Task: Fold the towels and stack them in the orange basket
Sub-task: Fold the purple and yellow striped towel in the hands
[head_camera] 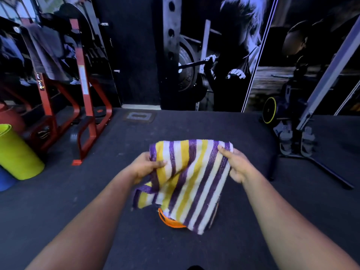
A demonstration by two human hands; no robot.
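- Left hand [145, 165] and right hand [236, 166] each pinched a top corner of the striped towel [191, 184], held in the air.
- Towel hung slantwise toward 5 o'clock.
- Orange basket [169, 221] sat directly beneath at 6 o'clock, mostly hidden; both hands about equally near.

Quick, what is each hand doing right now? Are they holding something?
Left hand: closed, gripping the left top corner of the striped towel.
Right hand: closed, pinching the towel's right top corner.

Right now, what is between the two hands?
In the head view, only the purple, yellow and white striped towel spans from the left hand to the right hand; both pinch its upper edge.
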